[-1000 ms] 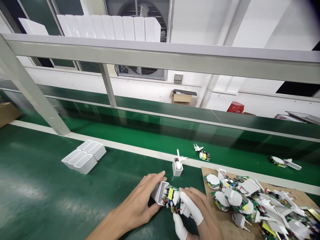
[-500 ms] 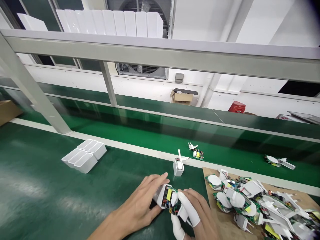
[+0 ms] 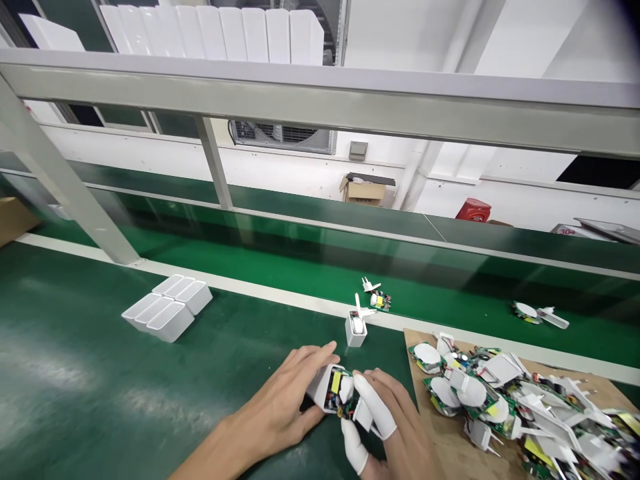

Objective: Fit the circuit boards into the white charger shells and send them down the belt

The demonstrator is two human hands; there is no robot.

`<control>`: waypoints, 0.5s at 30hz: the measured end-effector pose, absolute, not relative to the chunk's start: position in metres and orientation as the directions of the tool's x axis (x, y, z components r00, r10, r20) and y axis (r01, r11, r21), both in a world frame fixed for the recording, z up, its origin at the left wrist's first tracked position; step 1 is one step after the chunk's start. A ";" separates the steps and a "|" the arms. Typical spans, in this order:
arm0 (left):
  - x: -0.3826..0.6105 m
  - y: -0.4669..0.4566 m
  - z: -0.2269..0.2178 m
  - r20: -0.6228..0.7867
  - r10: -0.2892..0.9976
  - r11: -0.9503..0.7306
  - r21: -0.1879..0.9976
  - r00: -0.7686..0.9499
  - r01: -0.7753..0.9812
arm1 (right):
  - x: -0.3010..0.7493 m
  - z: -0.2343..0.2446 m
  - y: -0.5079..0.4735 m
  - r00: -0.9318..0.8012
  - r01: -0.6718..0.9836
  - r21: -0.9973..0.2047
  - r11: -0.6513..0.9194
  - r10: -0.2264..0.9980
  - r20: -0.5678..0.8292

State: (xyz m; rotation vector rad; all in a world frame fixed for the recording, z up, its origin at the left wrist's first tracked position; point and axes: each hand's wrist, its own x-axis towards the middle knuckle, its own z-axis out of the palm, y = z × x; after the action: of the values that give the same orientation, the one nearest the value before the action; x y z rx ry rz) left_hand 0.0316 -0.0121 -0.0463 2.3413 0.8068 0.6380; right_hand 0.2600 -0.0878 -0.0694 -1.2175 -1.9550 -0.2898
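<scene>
My left hand (image 3: 287, 393) is closed around a white plastic housing (image 3: 319, 387), its open end turned to the right. A circuit board (image 3: 345, 388) with a yellow label and a round white part sits partly inside that open end. My right hand (image 3: 390, 420), with white finger cots on thumb and forefinger, pinches the board and its white plug piece; the fingers hide part of both. Just beyond my hands stands another white housing (image 3: 356, 335) with a board and plug piece sticking out of its top.
Loose boards and plug pieces (image 3: 480, 393) lie heaped on a cardboard sheet (image 3: 420, 400) at the right. Several white housings (image 3: 170, 320) stand grouped at the left. More assemblies (image 3: 380, 300) lie on the green conveyor belt (image 3: 280, 273). A metal frame bar (image 3: 320, 100) crosses above.
The assemblies on the belt have shifted left. My hands keep nearly the same hold, with the board still partly in the housing. The whole view has moved slightly.
</scene>
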 end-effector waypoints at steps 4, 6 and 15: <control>0.033 -0.011 -0.046 0.244 0.668 -0.646 0.659 0.703 0.385 | 0.263 -0.063 -0.086 -0.263 0.826 -0.171 0.537 0.634 0.727; 0.033 -0.010 -0.046 0.254 0.668 -0.648 0.660 0.700 0.379 | 0.263 -0.060 -0.086 -0.262 0.828 -0.169 0.535 0.634 0.727; 0.035 -0.018 -0.050 0.207 0.638 -0.608 0.726 0.741 0.321 | 0.266 -0.056 -0.081 -0.313 0.772 -0.137 0.621 0.559 0.768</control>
State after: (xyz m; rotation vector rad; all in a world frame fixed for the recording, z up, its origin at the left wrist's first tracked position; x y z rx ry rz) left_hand 0.0345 -0.0182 -0.0495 2.2500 0.7183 0.5959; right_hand 0.2659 -0.0813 -0.0555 -1.0455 -2.0112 -0.3246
